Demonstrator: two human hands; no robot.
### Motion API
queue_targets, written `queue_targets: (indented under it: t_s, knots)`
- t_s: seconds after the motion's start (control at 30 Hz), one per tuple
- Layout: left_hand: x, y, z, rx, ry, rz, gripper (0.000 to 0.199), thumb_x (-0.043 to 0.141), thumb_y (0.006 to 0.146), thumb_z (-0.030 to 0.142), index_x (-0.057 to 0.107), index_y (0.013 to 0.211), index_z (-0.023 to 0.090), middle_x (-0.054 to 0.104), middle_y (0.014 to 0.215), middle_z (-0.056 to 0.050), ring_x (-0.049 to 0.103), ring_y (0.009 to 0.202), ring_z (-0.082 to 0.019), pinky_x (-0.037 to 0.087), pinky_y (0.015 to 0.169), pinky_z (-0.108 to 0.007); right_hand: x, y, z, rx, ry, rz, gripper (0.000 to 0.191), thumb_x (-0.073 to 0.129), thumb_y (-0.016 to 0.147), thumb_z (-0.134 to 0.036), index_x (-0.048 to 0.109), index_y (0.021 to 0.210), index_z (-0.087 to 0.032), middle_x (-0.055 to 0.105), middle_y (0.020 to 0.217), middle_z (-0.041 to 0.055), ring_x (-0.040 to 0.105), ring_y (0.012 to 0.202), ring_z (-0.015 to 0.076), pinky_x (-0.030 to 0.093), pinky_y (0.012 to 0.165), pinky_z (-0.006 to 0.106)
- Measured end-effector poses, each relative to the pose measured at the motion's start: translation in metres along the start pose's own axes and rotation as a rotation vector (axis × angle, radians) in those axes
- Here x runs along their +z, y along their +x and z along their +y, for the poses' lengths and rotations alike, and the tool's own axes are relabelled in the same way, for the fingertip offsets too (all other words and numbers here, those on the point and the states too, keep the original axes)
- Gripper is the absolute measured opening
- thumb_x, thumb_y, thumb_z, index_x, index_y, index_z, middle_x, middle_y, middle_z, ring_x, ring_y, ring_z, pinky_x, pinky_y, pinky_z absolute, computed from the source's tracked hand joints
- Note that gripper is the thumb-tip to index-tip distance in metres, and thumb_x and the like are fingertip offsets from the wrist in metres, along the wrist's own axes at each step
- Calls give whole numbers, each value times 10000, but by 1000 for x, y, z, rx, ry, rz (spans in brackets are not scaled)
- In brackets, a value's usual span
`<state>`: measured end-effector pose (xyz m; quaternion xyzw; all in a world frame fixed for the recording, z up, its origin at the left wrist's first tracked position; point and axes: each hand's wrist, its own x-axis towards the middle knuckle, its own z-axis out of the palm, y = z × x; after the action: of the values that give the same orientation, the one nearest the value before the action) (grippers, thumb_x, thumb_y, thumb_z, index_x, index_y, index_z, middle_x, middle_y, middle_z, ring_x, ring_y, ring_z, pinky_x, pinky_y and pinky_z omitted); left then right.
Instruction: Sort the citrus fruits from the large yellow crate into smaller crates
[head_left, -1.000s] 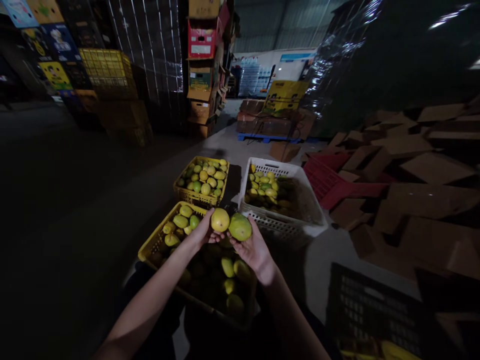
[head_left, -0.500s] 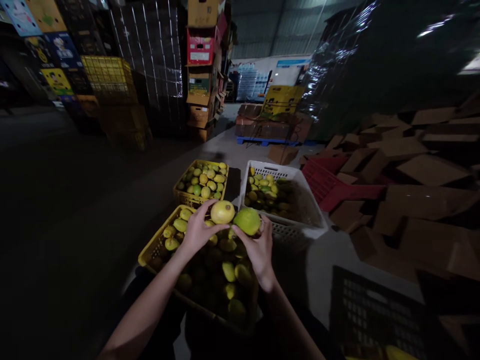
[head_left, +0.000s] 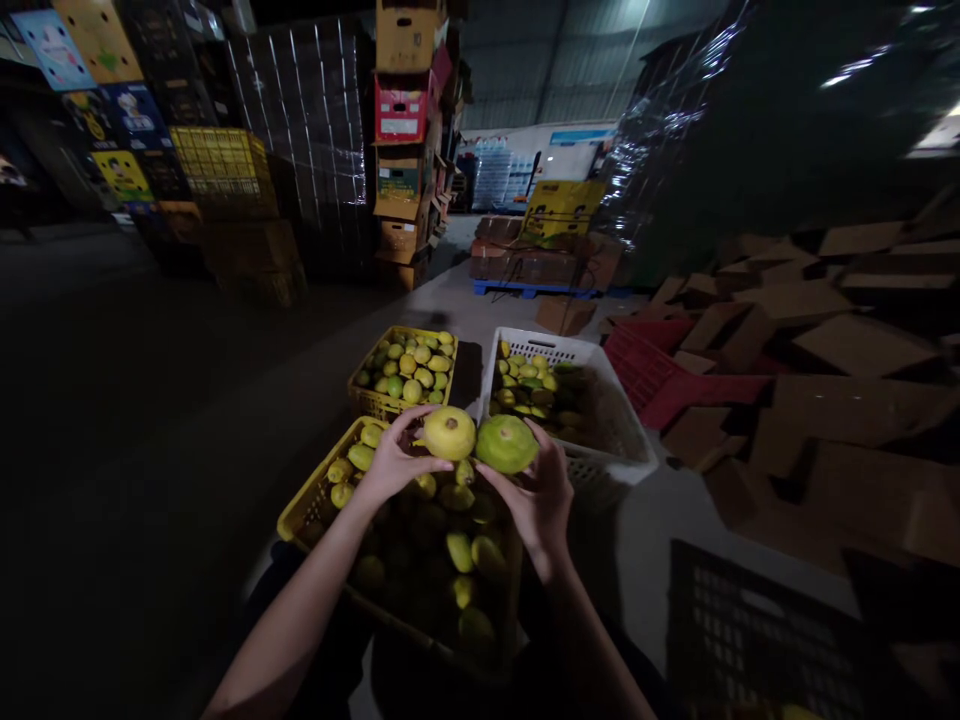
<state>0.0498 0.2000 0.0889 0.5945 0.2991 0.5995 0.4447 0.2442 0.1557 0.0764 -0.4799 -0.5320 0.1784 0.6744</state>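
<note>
My left hand [head_left: 396, 462] is closed around a yellow lemon [head_left: 450, 432], its stem-end spot turned toward me. Beside it, my right hand [head_left: 541, 488] grips a green lemon [head_left: 508, 444] from the right and below. The two fruits are held side by side, close together. Under both hands stands a yellow crate [head_left: 300, 512] with many yellow and greenish lemons; its near part is in deep shadow. Behind it is a second yellow crate [head_left: 367, 400] full of lemons, and to the right a white crate [head_left: 611, 400] partly filled with them.
A red crate [head_left: 660, 385] and a heap of flattened cardboard boxes [head_left: 840, 400] lie on the right. Farther back are a blue pallet [head_left: 529, 288] with cartons and a tall carton stack [head_left: 401, 140]. A dark crate [head_left: 739, 620] sits at lower right.
The right hand has moved slightly right and turned the green lemon, so a pale spot on it now faces me. The left hand's lemon is slightly lower and tilted.
</note>
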Motion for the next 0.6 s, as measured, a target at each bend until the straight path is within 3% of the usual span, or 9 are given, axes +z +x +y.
queue_targets:
  t_s: [0.13,0.3,0.43,0.6]
  knots:
    - [-4,2,3,-123,-141,0,760,1027,377,437,784,1058,201,745,1143,-100,698,1086,-280,575,968,-396,-9,8,-13,242,274,-113,674,951,529,-310,703,1150,-233,730,1187,86,691,1071,279,603,900,416]
    - [-1,0,6,-366,-296,35,650,938,612,506,764,1171,224,737,1239,-108,716,1075,-286,632,856,-405,-7,7,-21,503,513,-54,478,904,593,-355,731,1022,-236,780,1083,60,735,968,263,608,839,390]
    - [8,-1,-5,-458,-352,137,629,907,659,515,753,1194,223,737,1255,-103,716,1099,-293,632,882,-410,-1,4,-16,612,525,10,467,915,573,-403,746,965,-216,796,1035,73,748,952,278,618,783,379]
    - [23,-7,-19,-526,-396,171,583,868,727,520,732,1205,215,723,1285,-121,689,1174,-306,581,986,-409,7,-2,-9,770,615,-24,424,872,660,-494,751,969,-230,809,906,57,767,904,286,631,746,394]
